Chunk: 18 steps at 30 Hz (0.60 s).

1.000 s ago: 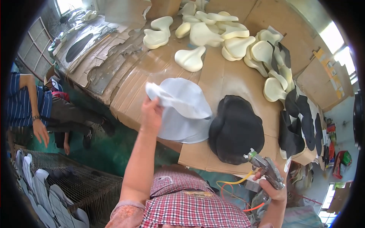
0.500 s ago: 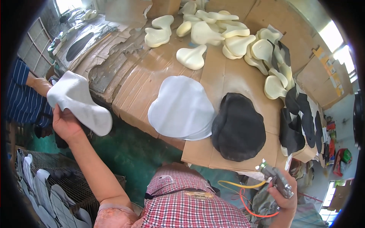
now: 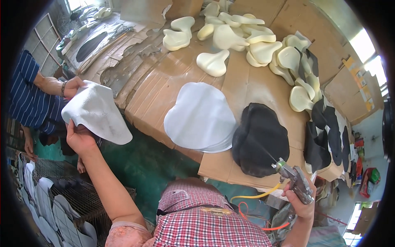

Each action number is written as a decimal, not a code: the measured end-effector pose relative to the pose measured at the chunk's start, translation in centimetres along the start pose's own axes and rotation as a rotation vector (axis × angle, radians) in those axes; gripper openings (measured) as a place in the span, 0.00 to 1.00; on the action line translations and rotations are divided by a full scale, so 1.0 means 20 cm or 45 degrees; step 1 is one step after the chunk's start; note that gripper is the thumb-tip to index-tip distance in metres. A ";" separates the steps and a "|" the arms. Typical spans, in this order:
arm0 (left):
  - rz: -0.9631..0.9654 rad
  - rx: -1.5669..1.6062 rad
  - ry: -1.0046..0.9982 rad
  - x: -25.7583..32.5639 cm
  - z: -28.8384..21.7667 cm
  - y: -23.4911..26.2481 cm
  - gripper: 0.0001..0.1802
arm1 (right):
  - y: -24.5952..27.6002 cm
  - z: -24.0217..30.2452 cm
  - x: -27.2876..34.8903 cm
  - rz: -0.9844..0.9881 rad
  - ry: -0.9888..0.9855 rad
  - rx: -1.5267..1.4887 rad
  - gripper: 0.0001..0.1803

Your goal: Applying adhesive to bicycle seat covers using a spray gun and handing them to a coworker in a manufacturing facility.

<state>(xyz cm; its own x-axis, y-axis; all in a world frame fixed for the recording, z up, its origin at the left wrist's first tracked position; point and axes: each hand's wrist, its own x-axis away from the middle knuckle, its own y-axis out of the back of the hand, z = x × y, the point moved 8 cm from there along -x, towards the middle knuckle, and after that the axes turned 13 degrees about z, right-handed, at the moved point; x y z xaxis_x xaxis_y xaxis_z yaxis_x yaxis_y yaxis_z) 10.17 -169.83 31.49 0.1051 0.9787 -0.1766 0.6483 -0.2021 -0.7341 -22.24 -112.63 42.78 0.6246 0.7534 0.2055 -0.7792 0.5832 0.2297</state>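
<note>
White foam piece (image 3: 97, 111) held out left of cardboard table (image 3: 181, 88), pinched by left hand (image 3: 80, 138), touched by co-worker's hand (image 3: 74, 86). Right hand (image 3: 302, 203) clenched on spray gun (image 3: 294, 181). Could slip during handover if released early.

I see a worktable (image 3: 255, 82) covered in flattened brown cardboard, green floor (image 3: 144, 164) below it. Wire rack (image 3: 61, 193) lower left, barred window (image 3: 41, 45) upper left. Bright daylight through windows (image 3: 368, 51) on the right wall.
</note>
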 end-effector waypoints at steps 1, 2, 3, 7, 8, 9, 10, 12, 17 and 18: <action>0.011 0.028 0.000 0.01 0.01 0.00 0.17 | 0.03 0.00 0.02 -0.042 -0.021 0.044 0.30; 0.021 0.056 -0.001 0.01 0.02 -0.01 0.17 | 0.04 0.02 0.03 -0.100 -0.048 0.045 0.29; 0.016 0.057 0.001 0.00 0.03 0.01 0.17 | 0.06 0.03 0.05 -0.098 -0.050 0.050 0.29; 0.415 0.377 -0.027 -0.08 0.01 0.02 0.16 | 0.08 0.02 0.10 0.034 -0.187 0.320 0.29; 0.549 0.429 -0.066 -0.07 -0.02 0.01 0.15 | 0.05 0.02 0.08 0.138 -0.167 0.337 0.29; 0.684 0.479 -0.105 -0.05 -0.04 -0.06 0.14 | 0.02 0.02 0.07 0.241 -0.147 0.353 0.29; 0.493 0.465 -0.107 -0.08 -0.02 0.02 0.15 | 0.02 0.02 0.04 0.262 -0.159 0.326 0.29; 0.489 0.383 -0.149 -0.03 -0.01 -0.03 0.17 | 0.00 0.04 -0.06 0.176 -0.046 0.167 0.29; 0.146 0.025 0.067 0.23 0.39 -0.02 0.14 | 0.05 0.09 -0.18 0.246 0.001 0.281 0.31; 0.062 -0.089 0.220 0.32 0.55 -0.05 0.11 | 0.06 0.08 -0.15 0.291 0.025 0.372 0.29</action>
<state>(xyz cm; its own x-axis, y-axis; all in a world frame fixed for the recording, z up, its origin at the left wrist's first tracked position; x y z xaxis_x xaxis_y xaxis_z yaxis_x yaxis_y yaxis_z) 1.93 -163.75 23.98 0.2616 0.9609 -0.0910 0.6897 -0.2521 -0.6788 -24.99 -114.61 43.90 0.4332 0.8614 0.2652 -0.8483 0.2903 0.4428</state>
